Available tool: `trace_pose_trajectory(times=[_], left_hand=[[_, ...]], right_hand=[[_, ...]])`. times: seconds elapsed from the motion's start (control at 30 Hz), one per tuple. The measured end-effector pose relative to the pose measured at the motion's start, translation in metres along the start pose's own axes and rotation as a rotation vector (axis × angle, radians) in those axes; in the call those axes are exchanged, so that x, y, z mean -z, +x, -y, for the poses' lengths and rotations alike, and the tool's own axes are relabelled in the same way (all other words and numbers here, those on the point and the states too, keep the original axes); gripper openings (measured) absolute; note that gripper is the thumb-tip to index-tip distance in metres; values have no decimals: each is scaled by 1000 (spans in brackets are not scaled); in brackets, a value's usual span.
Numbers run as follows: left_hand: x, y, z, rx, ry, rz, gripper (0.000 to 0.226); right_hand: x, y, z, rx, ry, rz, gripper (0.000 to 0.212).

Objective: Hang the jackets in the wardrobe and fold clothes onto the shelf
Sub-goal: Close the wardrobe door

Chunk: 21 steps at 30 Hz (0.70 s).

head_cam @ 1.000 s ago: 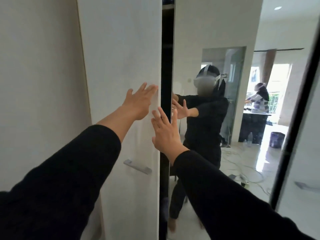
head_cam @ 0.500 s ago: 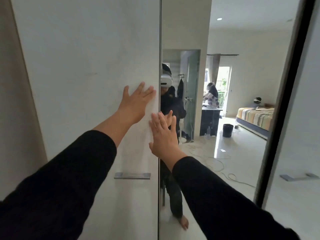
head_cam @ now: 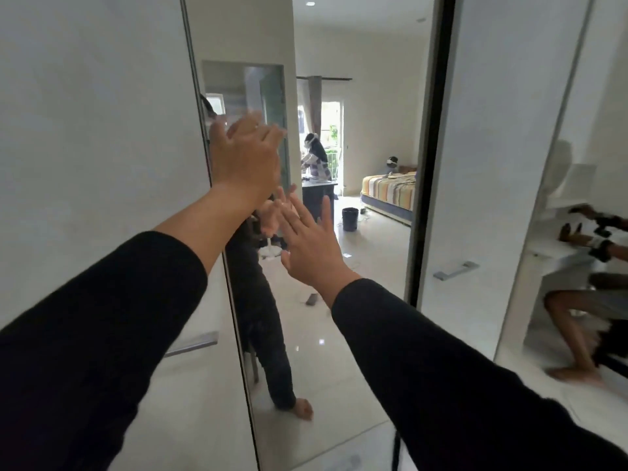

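The wardrobe stands right in front of me with its doors closed: a white door (head_cam: 95,137) on the left and a mirrored door (head_cam: 339,317) in the middle. My left hand (head_cam: 246,158) is raised, fingers straight, in front of the mirror's left edge. My right hand (head_cam: 309,239) lies flat against the mirror glass lower down. Both hands hold nothing. No jackets or folded clothes are in sight.
Another white door (head_cam: 475,164) with a metal handle (head_cam: 455,270) stands right of the mirror's black frame. A handle (head_cam: 193,341) sits low on the left door. At the far right a person (head_cam: 584,300) sits by a white desk. The mirror reflects a bed and a bin.
The gap into the wardrobe has closed as the doors came together. My view has swung right, and my left hand has moved from the white door over to the mirror's edge.
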<state>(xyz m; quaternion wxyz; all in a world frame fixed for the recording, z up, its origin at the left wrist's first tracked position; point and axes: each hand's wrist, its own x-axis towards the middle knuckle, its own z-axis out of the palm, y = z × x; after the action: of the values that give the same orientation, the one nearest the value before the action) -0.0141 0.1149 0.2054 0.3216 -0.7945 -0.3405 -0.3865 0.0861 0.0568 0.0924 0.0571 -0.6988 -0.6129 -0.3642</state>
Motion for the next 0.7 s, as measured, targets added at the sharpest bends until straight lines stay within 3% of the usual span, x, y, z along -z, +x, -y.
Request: trace_pose_trajectory(times=[0.17,0.37,0.7], left_hand=[[-29,32,-74,-131,-137,65,45],[-57,64,-148,-316,-205,116,53],[-116,104,-229,-390,-169,180,66]], right_hand=[[-23,-31,-85,-130,-121,129,66],[-53,-51,-165,-208,-188,141,68],[-101,-49,-241,-225,-257,205,67]])
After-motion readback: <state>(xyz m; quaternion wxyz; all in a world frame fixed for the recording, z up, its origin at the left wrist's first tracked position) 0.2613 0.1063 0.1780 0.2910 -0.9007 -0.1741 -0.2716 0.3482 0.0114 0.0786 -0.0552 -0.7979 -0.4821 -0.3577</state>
